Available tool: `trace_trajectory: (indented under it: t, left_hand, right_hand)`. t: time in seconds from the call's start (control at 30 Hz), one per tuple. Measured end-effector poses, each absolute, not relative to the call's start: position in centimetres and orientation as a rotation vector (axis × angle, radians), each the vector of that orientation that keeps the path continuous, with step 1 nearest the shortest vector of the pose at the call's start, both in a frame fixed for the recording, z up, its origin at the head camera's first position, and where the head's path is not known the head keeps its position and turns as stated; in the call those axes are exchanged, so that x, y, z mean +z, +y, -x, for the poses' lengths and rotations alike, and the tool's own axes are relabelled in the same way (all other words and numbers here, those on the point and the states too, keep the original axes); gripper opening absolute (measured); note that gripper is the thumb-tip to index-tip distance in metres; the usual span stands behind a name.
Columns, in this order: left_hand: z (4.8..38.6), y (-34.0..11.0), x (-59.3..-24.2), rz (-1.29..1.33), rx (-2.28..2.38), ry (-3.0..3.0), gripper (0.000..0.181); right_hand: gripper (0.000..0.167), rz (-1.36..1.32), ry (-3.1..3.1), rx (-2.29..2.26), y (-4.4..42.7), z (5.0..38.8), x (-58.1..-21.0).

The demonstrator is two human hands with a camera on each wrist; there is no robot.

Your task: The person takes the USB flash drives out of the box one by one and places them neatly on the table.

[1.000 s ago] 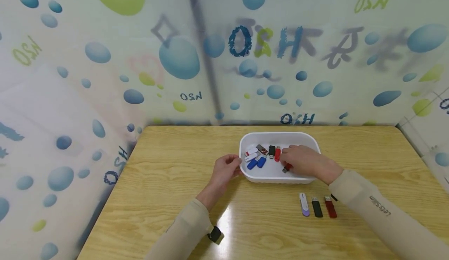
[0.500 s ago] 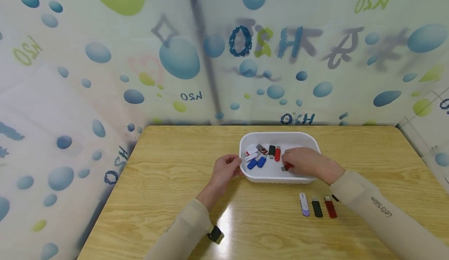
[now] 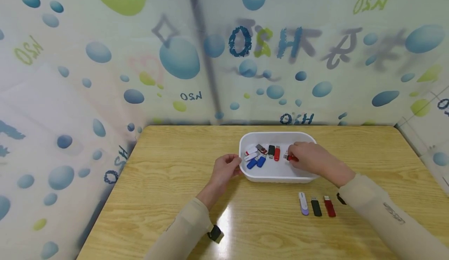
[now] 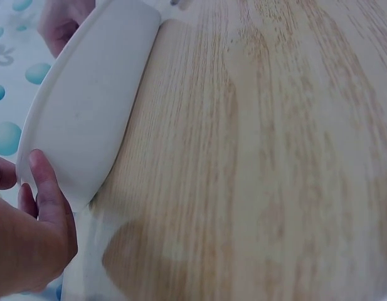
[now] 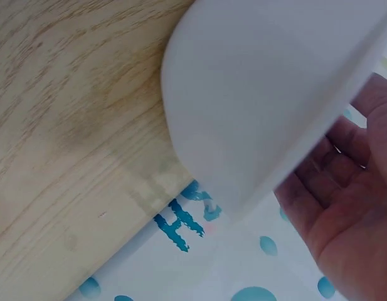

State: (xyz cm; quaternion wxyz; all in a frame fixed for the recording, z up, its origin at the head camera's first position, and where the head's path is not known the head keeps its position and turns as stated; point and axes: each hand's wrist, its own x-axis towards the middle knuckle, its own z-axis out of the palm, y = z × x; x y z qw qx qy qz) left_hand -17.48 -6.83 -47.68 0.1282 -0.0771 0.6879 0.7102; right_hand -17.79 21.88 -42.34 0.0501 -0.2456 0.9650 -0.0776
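A white plastic bin [image 3: 273, 179] sits on the wooden table. At its left end my left hand [image 3: 223, 174] pinches the rim; in the left wrist view that hand [image 4: 30, 244] has its fingers on the outer wall. My right hand [image 3: 308, 159] is over the right half of the bin and pinches a red USB stick [image 3: 290, 158], its metal plug pointing left. The right wrist view shows the right hand [image 5: 353, 207] beyond the bin wall, which hides the stick. Left in the bin lie another red stick [image 3: 277, 153], a black one [image 3: 271, 151], and blue ones [image 3: 261, 161].
White sticks [image 3: 250, 156] and a swivel stick [image 3: 261, 149] also lie in the bin. In front of it, a white-and-purple stick [image 3: 303, 204], a black stick [image 3: 316, 206] and a dark red stick [image 3: 329, 206] stand in a row. A patterned wall covering [image 3: 217, 76] rises behind the table.
My right hand has moved slightly right and towards the bin's far side, carrying the red USB stick. My left hand and the bin stay in place.
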Motion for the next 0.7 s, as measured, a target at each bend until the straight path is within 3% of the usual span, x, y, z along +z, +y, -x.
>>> trace_trajectory:
  t: [0.7]
  left_hand:
    - [17.3, -6.8, -47.3, 0.236, 2.059, 1.999, 0.030]
  right_hand:
    - [0.023, 0.555, 3.049, -0.371, 23.5, 14.3, -40.1]
